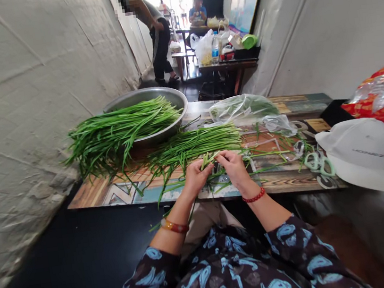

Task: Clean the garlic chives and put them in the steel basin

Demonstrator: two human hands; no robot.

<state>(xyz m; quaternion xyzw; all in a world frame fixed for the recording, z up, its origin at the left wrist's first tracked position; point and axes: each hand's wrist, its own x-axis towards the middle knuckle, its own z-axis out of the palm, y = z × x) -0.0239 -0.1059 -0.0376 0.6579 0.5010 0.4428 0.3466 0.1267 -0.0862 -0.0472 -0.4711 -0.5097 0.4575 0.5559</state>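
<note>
My left hand (pixel 197 176) is closed round a few green stalks (pixel 208 159) near the table's front edge. Close to its right, my right hand (pixel 231 167) pinches the pale ends of those stalks. Just beyond both hands lies a long pile of green stalks (pixel 202 142), leafy ends to the left. A wide metal bowl (pixel 181 98) at the back left holds a large heap of the same greens (pixel 128 124), with leaves hanging over its left rim. Behind the pile, a clear plastic bag (pixel 240 107) has more greens inside.
Light green scissors (pixel 319 164) and a white cap (pixel 360 151) lie on the table's right side, near a red plastic package (pixel 382 100). Loose stalks are scattered at the right. Farther back are a cluttered table (pixel 229 66), a bending person (pixel 154 30) and a seated person (pixel 198 14).
</note>
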